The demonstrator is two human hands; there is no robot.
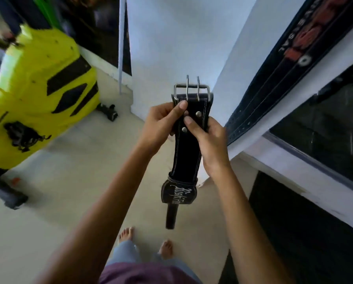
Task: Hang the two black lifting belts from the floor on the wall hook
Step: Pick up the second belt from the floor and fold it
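Note:
I hold a black lifting belt (187,152) upright in front of me, its silver two-prong buckle (192,89) at the top and its tail dangling toward the floor. My left hand (163,124) grips the belt's left edge just under the buckle, thumb on the front. From the right, my right hand (207,140) clasps it slightly lower. A second black belt (290,64) with red lettering hangs flat along the white wall at the upper right. The hook itself is out of view.
A yellow-green machine (38,89) stands at the left on the pale tiled floor (69,181). A white wall corner (171,48) lies straight ahead, with a dark glass panel (325,130) at the right. My bare feet (147,242) are below.

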